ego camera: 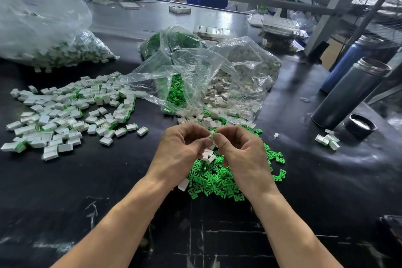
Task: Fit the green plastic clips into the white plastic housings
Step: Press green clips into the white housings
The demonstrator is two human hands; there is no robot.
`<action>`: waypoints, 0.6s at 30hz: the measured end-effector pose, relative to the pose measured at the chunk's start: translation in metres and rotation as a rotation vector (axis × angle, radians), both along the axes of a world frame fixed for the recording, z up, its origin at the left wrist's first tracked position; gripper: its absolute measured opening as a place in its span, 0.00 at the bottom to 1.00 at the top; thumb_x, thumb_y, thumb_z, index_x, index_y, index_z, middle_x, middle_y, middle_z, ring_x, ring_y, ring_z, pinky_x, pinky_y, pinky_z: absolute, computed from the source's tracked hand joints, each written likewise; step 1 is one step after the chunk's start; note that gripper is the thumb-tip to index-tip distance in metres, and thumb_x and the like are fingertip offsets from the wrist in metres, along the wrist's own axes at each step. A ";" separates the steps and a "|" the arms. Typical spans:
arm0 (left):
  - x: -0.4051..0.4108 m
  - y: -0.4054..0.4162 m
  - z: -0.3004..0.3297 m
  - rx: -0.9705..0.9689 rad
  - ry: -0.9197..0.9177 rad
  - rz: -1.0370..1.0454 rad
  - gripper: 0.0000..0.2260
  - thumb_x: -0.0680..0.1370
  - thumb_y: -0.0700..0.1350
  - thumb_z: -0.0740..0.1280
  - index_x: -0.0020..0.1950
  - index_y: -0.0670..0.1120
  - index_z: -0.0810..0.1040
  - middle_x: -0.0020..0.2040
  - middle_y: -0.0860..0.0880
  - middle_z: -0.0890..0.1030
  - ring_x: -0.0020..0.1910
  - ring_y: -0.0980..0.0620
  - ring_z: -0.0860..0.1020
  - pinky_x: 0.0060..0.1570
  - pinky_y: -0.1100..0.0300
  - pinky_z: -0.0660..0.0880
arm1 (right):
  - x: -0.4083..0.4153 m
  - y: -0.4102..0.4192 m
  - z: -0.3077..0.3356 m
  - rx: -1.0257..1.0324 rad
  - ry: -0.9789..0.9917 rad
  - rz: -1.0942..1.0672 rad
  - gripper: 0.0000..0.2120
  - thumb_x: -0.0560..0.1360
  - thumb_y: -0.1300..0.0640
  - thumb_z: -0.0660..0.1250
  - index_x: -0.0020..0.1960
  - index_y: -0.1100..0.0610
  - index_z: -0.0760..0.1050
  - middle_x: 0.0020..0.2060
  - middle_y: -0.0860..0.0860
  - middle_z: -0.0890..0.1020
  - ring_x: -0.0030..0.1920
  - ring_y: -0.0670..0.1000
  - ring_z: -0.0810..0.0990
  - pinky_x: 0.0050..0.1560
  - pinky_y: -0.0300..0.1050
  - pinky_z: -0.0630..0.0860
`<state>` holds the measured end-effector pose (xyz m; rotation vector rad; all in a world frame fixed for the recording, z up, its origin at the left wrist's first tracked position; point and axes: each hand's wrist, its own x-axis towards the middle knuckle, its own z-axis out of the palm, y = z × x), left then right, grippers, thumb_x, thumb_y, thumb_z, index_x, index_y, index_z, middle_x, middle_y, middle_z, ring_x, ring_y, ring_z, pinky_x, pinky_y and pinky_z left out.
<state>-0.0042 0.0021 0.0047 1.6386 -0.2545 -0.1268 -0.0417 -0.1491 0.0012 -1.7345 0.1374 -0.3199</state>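
Spanning the black table [304, 180]: finished pile [65, 115] set aside at left; green clips [217, 178] heaped beneath the hands for reach; left hand [180, 148] and right hand [241, 150], fingertips pinching one white housing [212, 137] between them, likely seating a clip.

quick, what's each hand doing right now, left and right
Left hand: pinches a white housing, spare ones tucked under its fingers.
Right hand: fingers pinched at the same housing; a clip cannot be told.

Matt green plastic clips [217, 178] lie on a glossy black table [326, 180].
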 end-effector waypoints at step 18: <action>0.006 0.009 0.002 0.119 -0.056 -0.032 0.06 0.75 0.35 0.75 0.46 0.46 0.86 0.39 0.49 0.85 0.35 0.55 0.80 0.40 0.53 0.81 | -0.006 -0.010 0.002 -0.297 0.007 0.076 0.05 0.78 0.56 0.74 0.45 0.49 0.82 0.36 0.45 0.82 0.36 0.42 0.78 0.40 0.46 0.79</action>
